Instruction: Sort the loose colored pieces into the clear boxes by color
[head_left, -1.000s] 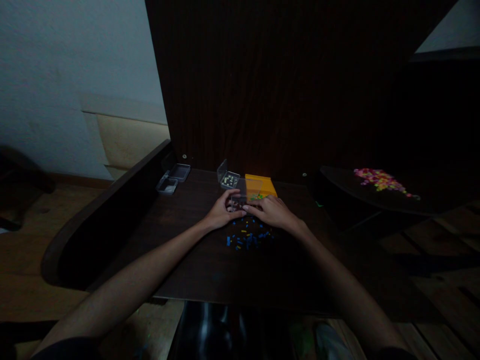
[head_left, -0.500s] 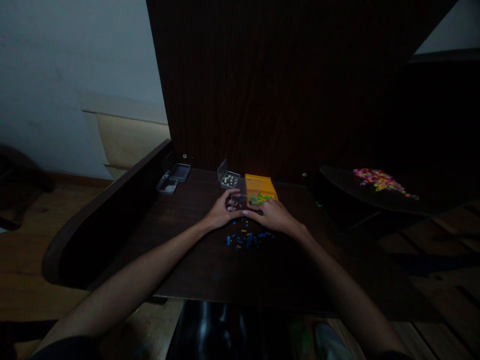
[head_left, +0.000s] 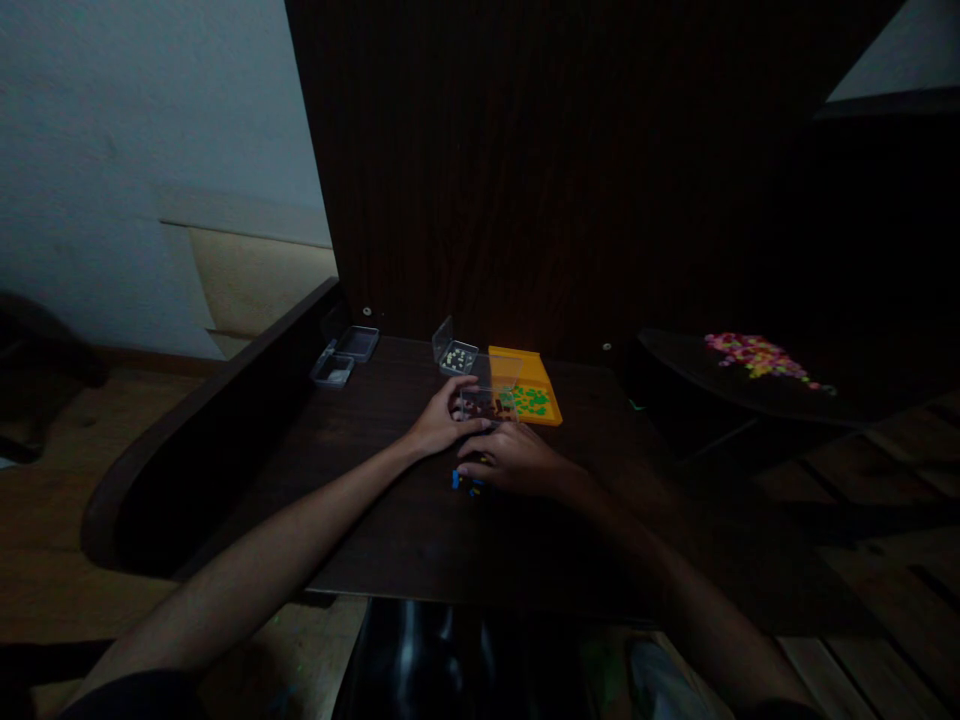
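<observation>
My left hand [head_left: 439,423] rests on the dark table [head_left: 390,520] with its fingers curled against a small clear plastic box [head_left: 484,402] holding dark pieces. My right hand [head_left: 511,462] lies palm down over a scatter of tiny blue and yellow pieces [head_left: 466,483], fingers bent; what its fingertips pinch is hidden. Just behind the clear box lies an orange tray [head_left: 534,392] with green pieces in it.
Another small open clear box [head_left: 454,355] with pale pieces stands behind my left hand. Two empty clear boxes [head_left: 345,357] sit at the table's far left. A heap of pink and yellow pieces [head_left: 754,357] lies on a dark surface at right. A dark wooden panel rises behind.
My right hand has pulled back from the clear box and dropped onto the blue and yellow pieces, uncovering the green pieces in the orange tray. My left hand has stayed put.
</observation>
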